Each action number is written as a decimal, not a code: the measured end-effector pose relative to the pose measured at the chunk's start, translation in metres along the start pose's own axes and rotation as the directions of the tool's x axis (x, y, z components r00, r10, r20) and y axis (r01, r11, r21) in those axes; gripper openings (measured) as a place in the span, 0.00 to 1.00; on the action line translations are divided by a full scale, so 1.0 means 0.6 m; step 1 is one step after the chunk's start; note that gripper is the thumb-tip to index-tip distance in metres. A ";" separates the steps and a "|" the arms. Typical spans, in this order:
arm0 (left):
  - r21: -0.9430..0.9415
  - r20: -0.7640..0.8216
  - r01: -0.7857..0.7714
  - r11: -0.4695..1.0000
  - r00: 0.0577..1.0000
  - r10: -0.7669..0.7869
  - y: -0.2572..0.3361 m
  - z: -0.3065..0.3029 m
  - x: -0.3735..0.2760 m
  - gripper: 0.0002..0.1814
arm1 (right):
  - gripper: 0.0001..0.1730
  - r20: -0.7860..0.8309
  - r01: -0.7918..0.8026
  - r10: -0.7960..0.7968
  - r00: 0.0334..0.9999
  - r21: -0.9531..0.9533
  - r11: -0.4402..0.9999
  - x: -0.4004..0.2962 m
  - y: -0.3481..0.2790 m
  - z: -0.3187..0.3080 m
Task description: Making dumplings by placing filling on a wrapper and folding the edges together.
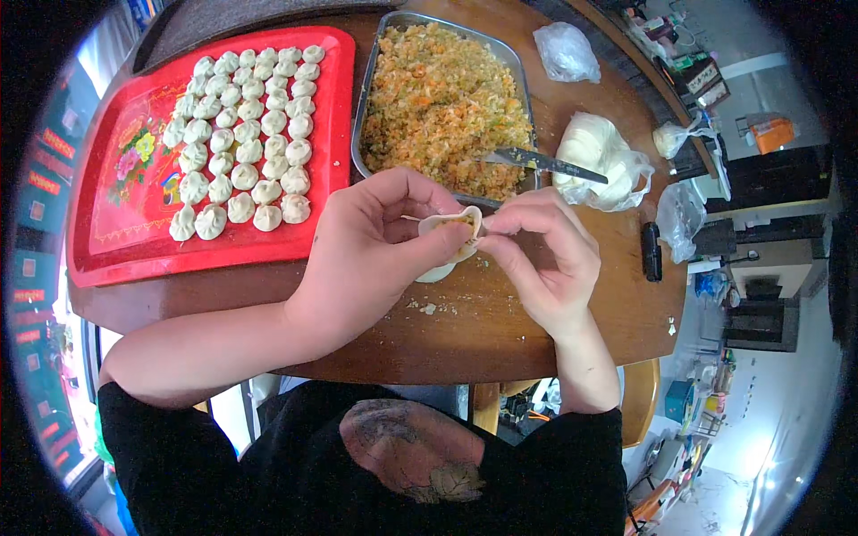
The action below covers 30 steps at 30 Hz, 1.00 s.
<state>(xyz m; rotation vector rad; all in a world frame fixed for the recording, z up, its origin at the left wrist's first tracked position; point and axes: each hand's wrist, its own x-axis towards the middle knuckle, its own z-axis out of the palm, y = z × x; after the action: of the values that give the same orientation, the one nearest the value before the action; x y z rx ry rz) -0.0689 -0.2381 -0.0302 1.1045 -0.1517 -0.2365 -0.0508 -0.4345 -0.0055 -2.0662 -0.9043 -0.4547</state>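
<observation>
My left hand [375, 248] holds a round dough wrapper [448, 231], curled up around some chopped filling, with the thumb over the filling. The fingertips of my right hand [546, 251] pinch the wrapper's right edge. Just beneath, partly hidden by my left hand, lies more pale dough [437, 273]. Beyond my hands stands a metal tray [360, 144] heaped with chopped vegetable filling [442, 100]. A dark flat-bladed utensil [553, 164] rests with one end in the filling. To the left, a red tray [265, 251] carries rows of pleated dumplings [248, 151].
A plastic bag with pale dough wrappers [593, 161] lies right of the metal tray, a crumpled clear bag [566, 52] behind it. Near the wooden table's [496, 335] right edge are a black object [651, 251] and another clear bag [680, 221]. Crumbs lie before me.
</observation>
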 end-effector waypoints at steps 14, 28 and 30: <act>0.033 -0.005 0.018 0.999 1.000 -0.018 0.000 -0.001 0.002 0.09 | 0.12 0.015 -0.011 0.012 1.000 -0.041 0.999 0.000 -0.003 -0.003; -0.002 0.008 0.043 0.999 0.999 -0.043 0.000 0.000 0.002 0.09 | 0.10 0.027 -0.003 0.006 1.000 -0.116 0.993 0.000 -0.006 0.001; 0.008 0.013 0.043 0.999 0.999 -0.043 0.000 0.000 0.001 0.09 | 0.10 0.065 0.002 0.007 0.998 -0.143 0.990 0.001 -0.007 0.001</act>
<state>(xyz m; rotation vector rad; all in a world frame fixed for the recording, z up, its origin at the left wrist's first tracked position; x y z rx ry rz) -0.0680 -0.2381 -0.0303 1.1151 -0.1411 -0.2816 -0.0538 -0.4320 -0.0033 -2.2235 -0.9313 -0.4646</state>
